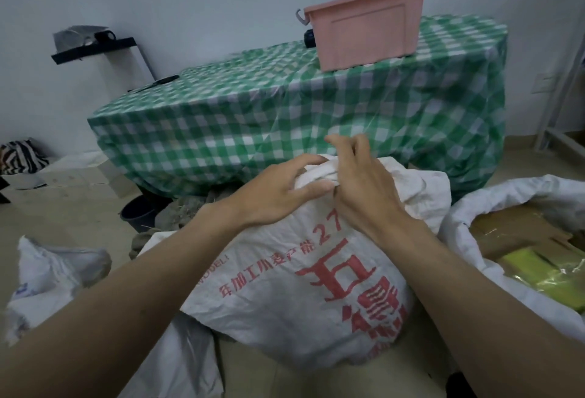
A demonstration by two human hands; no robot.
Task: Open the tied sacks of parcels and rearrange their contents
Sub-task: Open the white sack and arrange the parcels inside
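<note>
A white woven sack (294, 290) with red printed characters stands on the floor in front of me, its neck bunched and knotted at the top (316, 172). My left hand (278, 195) rests on the sack just left of the knot, fingers spread against the bunched cloth. My right hand (364, 188) grips the knot from the right, fingertips pinching the twisted fabric. To the right, a second white sack (481, 207) lies open, showing brown cardboard parcels (512, 233) and a yellow-green packet (544, 271).
A table under a green checked cloth (285, 106) stands behind the sack, with a pink plastic bin (367, 33) and scissors (158, 82) on it. A crumpled white sack (47, 274) lies at the left, a dark bucket (139, 212) under the table edge.
</note>
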